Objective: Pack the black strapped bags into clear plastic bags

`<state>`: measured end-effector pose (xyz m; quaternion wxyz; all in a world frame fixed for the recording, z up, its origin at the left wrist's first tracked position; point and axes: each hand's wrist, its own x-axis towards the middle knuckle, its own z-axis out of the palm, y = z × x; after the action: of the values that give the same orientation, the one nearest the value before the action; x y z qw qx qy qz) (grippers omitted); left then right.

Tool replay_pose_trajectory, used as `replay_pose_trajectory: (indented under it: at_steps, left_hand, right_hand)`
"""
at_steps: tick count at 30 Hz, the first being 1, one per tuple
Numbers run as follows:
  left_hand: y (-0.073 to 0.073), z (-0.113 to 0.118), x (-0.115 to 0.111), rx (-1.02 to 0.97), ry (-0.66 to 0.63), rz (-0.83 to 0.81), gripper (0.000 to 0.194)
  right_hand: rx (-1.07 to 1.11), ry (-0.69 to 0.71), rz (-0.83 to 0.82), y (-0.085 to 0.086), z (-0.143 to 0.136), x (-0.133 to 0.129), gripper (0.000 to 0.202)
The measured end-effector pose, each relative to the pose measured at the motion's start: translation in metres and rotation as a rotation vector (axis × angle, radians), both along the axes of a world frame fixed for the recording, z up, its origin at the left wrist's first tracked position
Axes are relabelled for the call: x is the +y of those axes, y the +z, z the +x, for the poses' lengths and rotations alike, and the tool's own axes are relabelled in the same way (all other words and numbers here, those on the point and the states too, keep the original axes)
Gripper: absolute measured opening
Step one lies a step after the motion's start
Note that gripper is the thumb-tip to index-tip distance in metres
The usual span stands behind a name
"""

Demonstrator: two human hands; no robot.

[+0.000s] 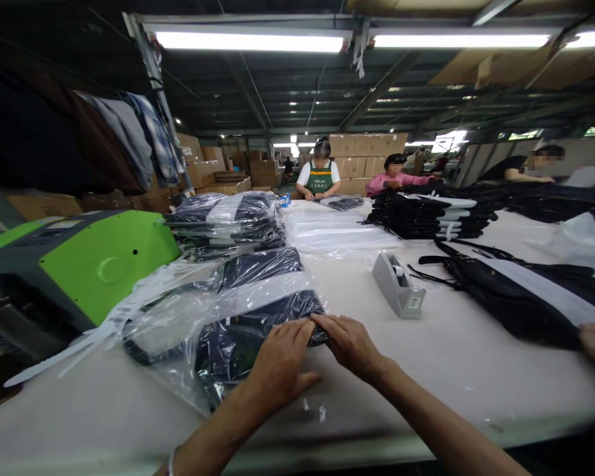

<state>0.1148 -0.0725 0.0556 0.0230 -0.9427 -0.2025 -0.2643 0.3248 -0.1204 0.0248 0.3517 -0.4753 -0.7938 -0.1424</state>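
Bag point(242, 336) in plastic point(176, 317); left hand point(282, 357) and right hand point(350, 340) touch its edge; grip unclear

- On the table point(456, 396), against my left hand point(283, 360) and right hand point(352, 345): a wrapped bag point(258, 327).
- Left of it, a machine point(109, 264).
- Behind it, a wrapped stack point(228, 221).
- To my right, a tape dispenser point(398, 289), then another bag point(486, 297).
- Behind the dispenser, a bag pile point(406, 215).
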Motion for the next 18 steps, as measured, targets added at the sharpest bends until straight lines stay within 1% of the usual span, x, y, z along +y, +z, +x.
replay_pose_trajectory:
  at_steps: [1,2,4,5,7,11,15,18]
  left_hand:
    - [-0.002,0.000,-0.002,-0.022,0.019,0.043,0.076]
    - [-0.006,0.000,-0.002,-0.050,0.035,0.105,0.071]
    - [-0.015,0.001,0.000,-0.117,0.051,0.219,0.044]
    - [-0.020,0.001,0.003,-0.148,0.043,0.247,0.032]
    - [-0.026,0.000,0.008,-0.194,0.008,0.236,0.019]
    - [-0.034,-0.005,0.013,-0.234,-0.035,0.087,0.013]
    - [-0.042,-0.006,0.011,-0.257,-0.021,0.003,0.011]
    - [-0.046,-0.006,0.008,-0.262,-0.052,-0.030,0.016]
  right_hand:
    - [0.014,0.010,-0.024,0.005,-0.002,0.000,0.043]
    - [0.035,0.015,-0.049,0.008,-0.005,0.000,0.041]
    - [0.080,0.026,-0.101,0.011,-0.010,-0.003,0.038]
    - [0.105,0.034,-0.124,0.010,-0.013,-0.005,0.038]
    - [0.156,0.055,-0.151,0.007,-0.017,-0.009,0.042]
    - [0.226,0.075,-0.139,-0.003,-0.016,-0.017,0.044]
    - [0.140,0.055,-0.075,-0.012,-0.015,-0.021,0.039]
    - [0.105,0.027,-0.106,-0.016,-0.015,-0.025,0.032]
